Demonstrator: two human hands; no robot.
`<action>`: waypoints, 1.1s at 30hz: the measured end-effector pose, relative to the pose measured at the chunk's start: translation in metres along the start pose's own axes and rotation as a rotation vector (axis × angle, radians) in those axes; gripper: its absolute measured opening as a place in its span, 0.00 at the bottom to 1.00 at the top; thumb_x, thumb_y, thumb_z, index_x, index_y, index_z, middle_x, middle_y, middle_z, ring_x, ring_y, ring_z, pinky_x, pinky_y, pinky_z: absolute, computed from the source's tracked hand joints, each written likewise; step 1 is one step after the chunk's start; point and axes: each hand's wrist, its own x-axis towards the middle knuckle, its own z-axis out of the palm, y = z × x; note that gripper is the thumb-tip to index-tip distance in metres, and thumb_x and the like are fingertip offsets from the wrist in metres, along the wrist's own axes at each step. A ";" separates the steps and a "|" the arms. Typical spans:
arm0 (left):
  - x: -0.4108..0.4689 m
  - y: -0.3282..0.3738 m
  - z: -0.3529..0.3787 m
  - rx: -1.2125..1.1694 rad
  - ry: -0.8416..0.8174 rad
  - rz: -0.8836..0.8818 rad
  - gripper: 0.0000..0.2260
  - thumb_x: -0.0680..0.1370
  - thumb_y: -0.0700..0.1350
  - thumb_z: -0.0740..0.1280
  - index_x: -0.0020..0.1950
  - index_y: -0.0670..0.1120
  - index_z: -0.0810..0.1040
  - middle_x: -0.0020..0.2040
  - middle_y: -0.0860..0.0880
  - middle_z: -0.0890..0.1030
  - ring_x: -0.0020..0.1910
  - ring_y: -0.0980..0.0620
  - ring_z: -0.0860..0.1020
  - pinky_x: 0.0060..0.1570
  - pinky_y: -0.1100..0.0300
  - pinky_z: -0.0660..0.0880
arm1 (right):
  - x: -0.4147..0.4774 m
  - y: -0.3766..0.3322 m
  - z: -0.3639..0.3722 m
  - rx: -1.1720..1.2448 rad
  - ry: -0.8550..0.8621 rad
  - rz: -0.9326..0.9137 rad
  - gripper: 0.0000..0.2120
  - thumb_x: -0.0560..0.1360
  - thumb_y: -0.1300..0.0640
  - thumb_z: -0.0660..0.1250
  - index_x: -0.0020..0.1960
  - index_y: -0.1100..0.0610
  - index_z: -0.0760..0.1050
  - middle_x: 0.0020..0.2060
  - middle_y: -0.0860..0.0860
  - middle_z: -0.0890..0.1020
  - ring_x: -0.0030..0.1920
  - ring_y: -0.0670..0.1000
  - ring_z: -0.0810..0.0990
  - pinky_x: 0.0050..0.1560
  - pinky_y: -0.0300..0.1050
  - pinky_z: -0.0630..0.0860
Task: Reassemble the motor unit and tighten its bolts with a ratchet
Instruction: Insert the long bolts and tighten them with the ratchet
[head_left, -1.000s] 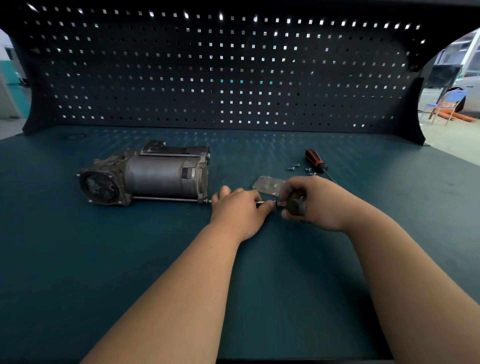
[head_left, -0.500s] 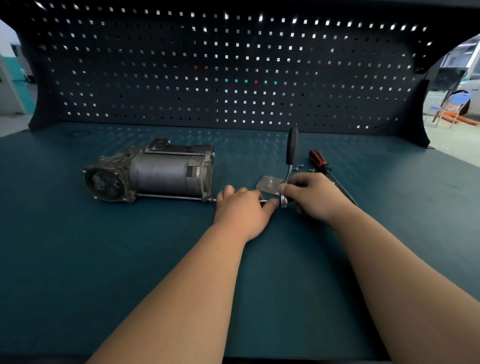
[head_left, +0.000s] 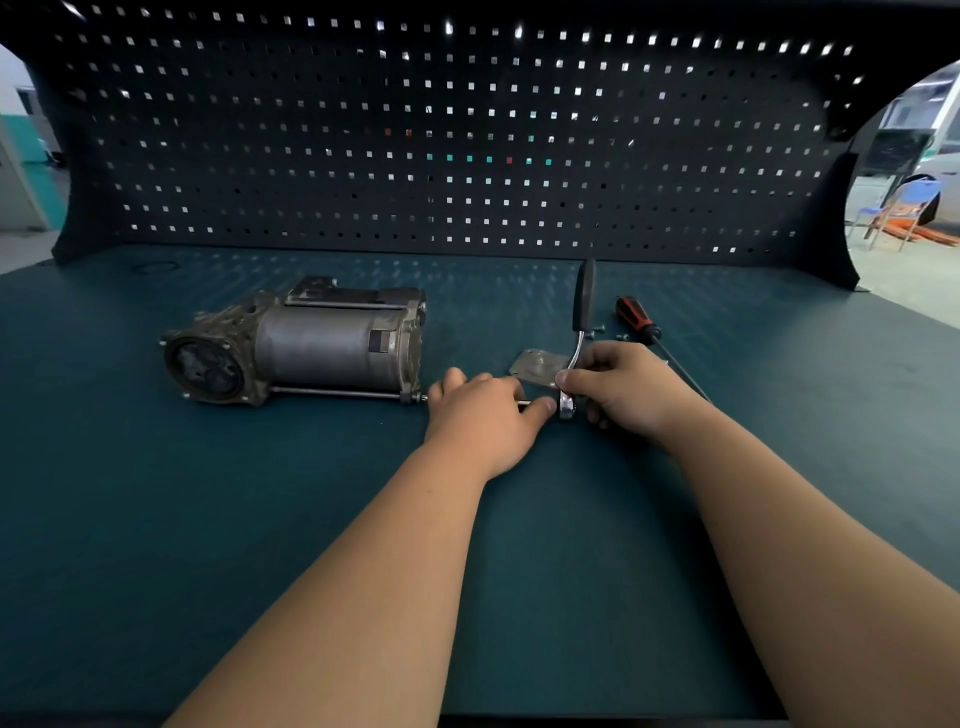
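The grey motor unit (head_left: 306, 348) lies on its side on the green bench, with a long bolt (head_left: 337, 392) running along its near side. To its right, my left hand (head_left: 485, 413) grips a thin metal extension bar, mostly hidden under the fingers, in line with that bolt. My right hand (head_left: 626, 387) holds the chrome head of the ratchet (head_left: 576, 338), whose black handle stands up and away from me. A small metal cover plate (head_left: 535, 366) lies flat just behind both hands.
An orange-and-black screwdriver (head_left: 641, 322) lies to the right of the ratchet, with a few loose screws (head_left: 600, 330) beside it. A dark pegboard wall (head_left: 467, 156) closes the back of the bench (head_left: 208, 519).
The ratchet handle has swung from inside my right hand's grip to standing upright behind it. My left hand stays on the extension bar. The camera view shifted slightly.
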 end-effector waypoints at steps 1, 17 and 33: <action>0.000 0.000 -0.001 0.000 -0.003 -0.002 0.23 0.76 0.68 0.54 0.53 0.53 0.78 0.56 0.49 0.77 0.60 0.43 0.64 0.55 0.51 0.58 | -0.003 -0.002 -0.001 0.005 -0.002 -0.031 0.06 0.74 0.58 0.70 0.42 0.60 0.76 0.28 0.52 0.77 0.25 0.49 0.73 0.26 0.40 0.72; -0.003 0.001 -0.002 -0.152 0.065 -0.012 0.16 0.75 0.65 0.60 0.45 0.53 0.76 0.33 0.55 0.61 0.58 0.44 0.64 0.53 0.53 0.60 | -0.015 -0.006 -0.008 -0.101 -0.020 -0.126 0.04 0.71 0.59 0.73 0.42 0.55 0.78 0.31 0.47 0.80 0.26 0.42 0.74 0.33 0.40 0.72; -0.003 -0.001 0.000 -0.114 0.057 0.011 0.20 0.75 0.66 0.58 0.49 0.53 0.78 0.37 0.54 0.65 0.57 0.44 0.64 0.51 0.54 0.57 | 0.007 0.002 0.000 -0.079 -0.047 0.090 0.13 0.75 0.49 0.67 0.37 0.57 0.76 0.23 0.51 0.77 0.24 0.50 0.72 0.27 0.39 0.69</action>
